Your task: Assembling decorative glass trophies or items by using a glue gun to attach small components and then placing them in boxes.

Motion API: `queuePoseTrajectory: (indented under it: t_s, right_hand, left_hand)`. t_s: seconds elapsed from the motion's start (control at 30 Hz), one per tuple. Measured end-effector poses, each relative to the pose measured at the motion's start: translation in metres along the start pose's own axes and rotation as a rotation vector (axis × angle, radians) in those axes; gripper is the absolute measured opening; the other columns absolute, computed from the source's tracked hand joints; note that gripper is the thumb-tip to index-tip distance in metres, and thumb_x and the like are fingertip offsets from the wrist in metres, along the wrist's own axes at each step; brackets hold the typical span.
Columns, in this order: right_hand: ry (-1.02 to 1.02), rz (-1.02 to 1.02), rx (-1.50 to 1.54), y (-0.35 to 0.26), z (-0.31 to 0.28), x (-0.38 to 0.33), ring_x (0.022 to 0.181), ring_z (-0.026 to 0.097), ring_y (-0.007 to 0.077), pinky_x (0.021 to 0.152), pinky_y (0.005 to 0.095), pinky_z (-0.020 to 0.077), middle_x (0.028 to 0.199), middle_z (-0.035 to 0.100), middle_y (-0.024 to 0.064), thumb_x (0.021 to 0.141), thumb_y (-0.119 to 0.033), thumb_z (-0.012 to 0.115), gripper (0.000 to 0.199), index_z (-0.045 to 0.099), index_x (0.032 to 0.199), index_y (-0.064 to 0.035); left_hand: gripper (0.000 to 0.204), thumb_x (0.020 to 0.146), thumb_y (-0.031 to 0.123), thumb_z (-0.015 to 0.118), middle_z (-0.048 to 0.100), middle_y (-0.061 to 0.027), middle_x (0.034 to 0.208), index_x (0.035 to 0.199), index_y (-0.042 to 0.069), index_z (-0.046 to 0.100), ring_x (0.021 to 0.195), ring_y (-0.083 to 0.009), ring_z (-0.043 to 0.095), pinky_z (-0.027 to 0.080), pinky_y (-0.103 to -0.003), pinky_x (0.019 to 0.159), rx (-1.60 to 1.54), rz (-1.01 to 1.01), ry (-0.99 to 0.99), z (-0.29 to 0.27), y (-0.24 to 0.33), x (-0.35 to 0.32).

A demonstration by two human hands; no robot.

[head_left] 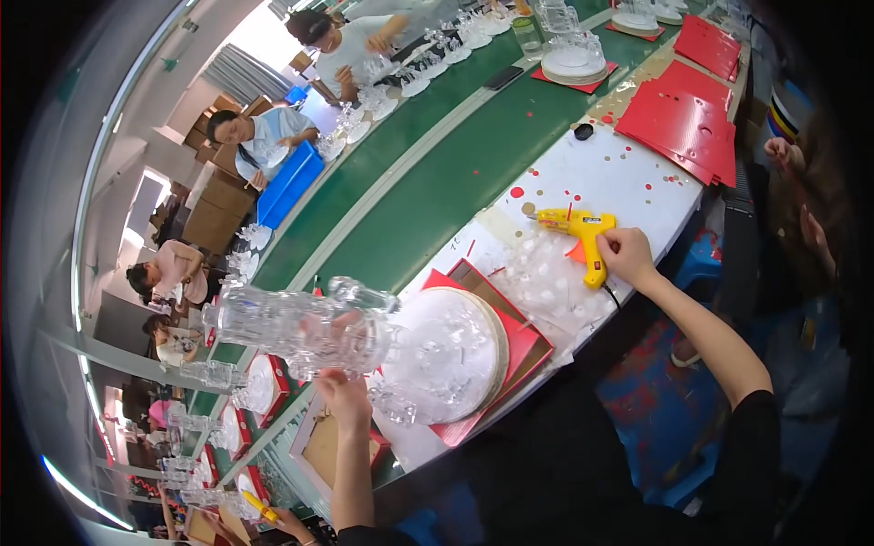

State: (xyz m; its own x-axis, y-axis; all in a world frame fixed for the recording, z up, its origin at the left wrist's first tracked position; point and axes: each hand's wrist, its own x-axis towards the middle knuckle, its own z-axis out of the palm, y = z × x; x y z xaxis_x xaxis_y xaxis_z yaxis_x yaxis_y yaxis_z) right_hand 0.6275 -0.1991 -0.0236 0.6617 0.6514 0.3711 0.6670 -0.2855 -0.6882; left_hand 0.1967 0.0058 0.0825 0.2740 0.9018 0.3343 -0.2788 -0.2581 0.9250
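My left hand [344, 396] is closed around the lower side of a transparent plastic model [273, 323], tall and many-tiered, which leans over to the left. Part of the fingers shows through the plastic. Beside it, a round white base [460, 341] with more transparent pieces rests on a red sheet and a red open-topped box [523, 350]. On the right, my right hand [628, 257] grips the handle of a yellow glue gun [583, 232]. Its nozzle points left, and a dark cord hangs from the handle. Whitish glue residue [546, 273] covers the table under the gun.
Red perforated sheets [678, 123] are stacked at the far right of the white table [583, 173]. Red and tan dots and a black cap [584, 132] lie about. Beyond runs a green conveyor [437, 182] with a blue bin [289, 185]. Several people work across it.
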Motion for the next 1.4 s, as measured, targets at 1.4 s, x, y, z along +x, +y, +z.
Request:
queuePoseTrajectory:
  t_s: [1.4]
  right_hand:
    - [-0.003, -0.027, -0.096, 0.002, -0.004, 0.004, 0.048, 0.058, 0.0303, 0.048, 0.0371, 0.0427, 0.055, 0.057, 0.0149, 0.083, -0.019, 0.061, 0.025, 0.061, 0.064, -0.0018]
  left_hand:
    - [0.091, 0.082, 0.072, 0.046, 0.045, -0.0117, 0.137, 0.139, 0.002, 0.036, 0.127, -0.0246, 0.043, 0.034, -0.044, 0.107, 0.237, -0.193, -0.274, -0.013, -0.09, 0.004]
